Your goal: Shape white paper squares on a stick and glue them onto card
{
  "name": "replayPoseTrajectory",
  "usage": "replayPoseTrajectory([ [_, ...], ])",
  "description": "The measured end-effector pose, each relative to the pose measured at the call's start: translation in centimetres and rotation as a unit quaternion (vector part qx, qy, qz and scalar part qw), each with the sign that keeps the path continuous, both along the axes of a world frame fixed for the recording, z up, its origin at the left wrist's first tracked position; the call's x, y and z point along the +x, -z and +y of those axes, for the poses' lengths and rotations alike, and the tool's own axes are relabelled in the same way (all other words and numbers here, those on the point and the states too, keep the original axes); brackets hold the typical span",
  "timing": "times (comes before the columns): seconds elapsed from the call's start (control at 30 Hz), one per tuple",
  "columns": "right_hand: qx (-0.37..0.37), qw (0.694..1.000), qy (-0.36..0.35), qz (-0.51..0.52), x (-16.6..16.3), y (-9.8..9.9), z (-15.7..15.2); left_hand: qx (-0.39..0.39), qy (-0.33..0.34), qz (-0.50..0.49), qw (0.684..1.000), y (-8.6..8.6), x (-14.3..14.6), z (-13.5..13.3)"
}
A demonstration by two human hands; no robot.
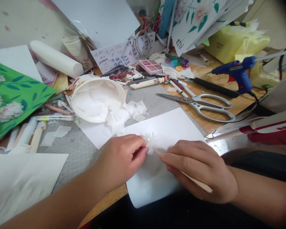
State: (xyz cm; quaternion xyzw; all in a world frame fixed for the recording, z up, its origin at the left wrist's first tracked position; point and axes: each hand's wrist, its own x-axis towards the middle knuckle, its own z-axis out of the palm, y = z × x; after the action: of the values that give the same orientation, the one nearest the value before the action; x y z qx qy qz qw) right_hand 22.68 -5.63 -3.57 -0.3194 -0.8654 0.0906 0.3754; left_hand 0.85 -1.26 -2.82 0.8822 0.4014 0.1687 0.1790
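My left hand (pixel 120 159) rests on a white sheet of paper (pixel 171 127), its fingers pinched on a small crumpled white paper flower (pixel 149 137). My right hand (pixel 200 168) is closed round a thin wooden stick (pixel 197 183), whose tip points at the flower. Behind the hands a tipped white paper bowl (pixel 95 98) spills several small white paper squares (pixel 133 111) onto the grey cutting mat (pixel 81 149).
Large scissors (pixel 202 105) lie right of the sheet, with a blue glue gun (pixel 238 74) behind them. A green painted flower sheet (pixel 14 95), pens, a white roll (pixel 54 58), stacked paper cups (pixel 73 46) and a watercolour palette (pixel 150 66) crowd the desk. Another white sheet (pixel 21 181) lies at front left.
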Motion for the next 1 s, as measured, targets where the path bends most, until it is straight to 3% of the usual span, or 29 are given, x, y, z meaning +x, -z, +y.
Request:
replayPoseTrajectory([
  [0.13, 0.000, 1.000, -0.013, 0.015, 0.0, 0.1, -0.1, -0.043, -0.003, 0.047, 0.998, -0.4, 0.2, 0.1],
  [0.47, -0.012, 0.999, -0.039, -0.023, -0.3, 0.1, 0.6, -0.035, -0.054, 0.097, 0.993, -0.6, 1.1, 0.0],
  [0.7, 0.006, 0.999, -0.019, -0.047, -0.5, 0.6, 0.6, -0.016, -0.045, 0.040, 0.998, -0.3, 0.9, 0.0],
  [1.0, 0.083, 0.993, -0.014, -0.084, -0.6, 1.3, 0.4, -0.005, -0.050, -0.014, 0.999, 0.1, 0.5, -0.2],
])
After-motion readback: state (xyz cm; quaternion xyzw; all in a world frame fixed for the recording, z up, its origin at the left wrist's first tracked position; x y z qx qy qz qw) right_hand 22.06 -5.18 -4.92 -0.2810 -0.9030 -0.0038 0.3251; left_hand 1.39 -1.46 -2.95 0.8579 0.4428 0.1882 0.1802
